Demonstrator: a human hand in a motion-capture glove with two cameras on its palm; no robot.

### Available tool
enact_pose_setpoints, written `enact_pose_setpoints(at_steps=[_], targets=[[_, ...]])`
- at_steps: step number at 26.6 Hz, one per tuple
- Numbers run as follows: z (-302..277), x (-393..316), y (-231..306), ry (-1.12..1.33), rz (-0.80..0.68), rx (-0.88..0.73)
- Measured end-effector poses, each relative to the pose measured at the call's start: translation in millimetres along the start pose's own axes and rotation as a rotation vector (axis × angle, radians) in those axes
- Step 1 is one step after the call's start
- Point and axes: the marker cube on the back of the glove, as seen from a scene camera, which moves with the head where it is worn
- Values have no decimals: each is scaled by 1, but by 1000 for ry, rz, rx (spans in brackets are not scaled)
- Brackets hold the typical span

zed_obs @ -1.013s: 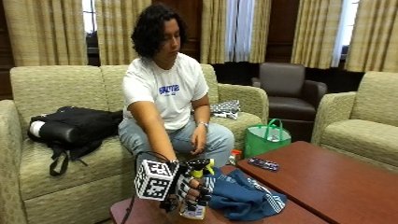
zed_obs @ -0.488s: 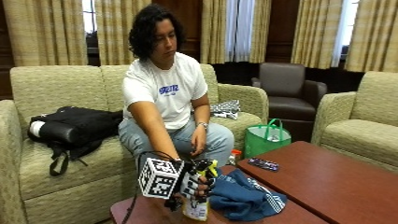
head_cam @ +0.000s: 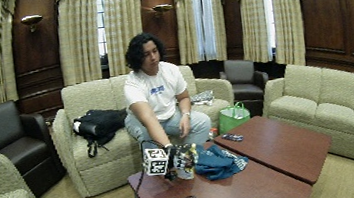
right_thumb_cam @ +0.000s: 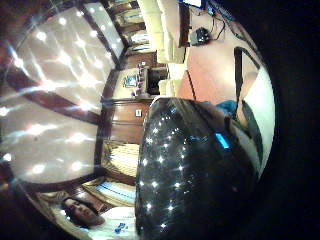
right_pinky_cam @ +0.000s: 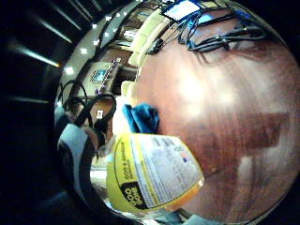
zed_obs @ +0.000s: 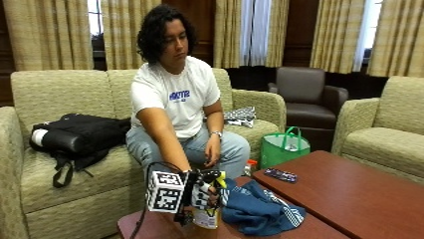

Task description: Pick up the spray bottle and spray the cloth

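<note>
I sit on a beige sofa point(zed_obs: 59, 94) with a black backpack point(zed_obs: 79, 137) beside me at my nine o'clock. A green tote bag point(zed_obs: 283, 149) stands on the floor at about my two o'clock, just beyond the reddish wooden table point(zed_obs: 358, 194). A small dark remote point(zed_obs: 280, 175) lies near that table's edge, and a dark armchair point(zed_obs: 306, 97) stands farther behind.

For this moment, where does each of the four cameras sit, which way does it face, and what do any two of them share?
Little finger side palm view: on the right palm, facing the spray bottle label, blue cloth and table; glove straps show.
Thumb side palm view: same palm, facing a dark rounded shape and the ceiling; a strap shows.
Outside view: across the table, facing the seated person; right hand grips the bottle.
Wide outside view: farther back, same scene.
Shared: bottle and cloth appear in the little finger side and outside views.
</note>
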Motion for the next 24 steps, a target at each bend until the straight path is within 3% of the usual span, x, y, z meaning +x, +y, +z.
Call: enact_pose_setpoints(at_steps=[8, 13, 18, 24], targets=[[-27, -23, 16, 1, -66, 15], [-47, -65, 35, 55, -116, -63], [-58, -127, 51, 264, -187, -165], [-28, -167, 67, 598, -278, -303]])
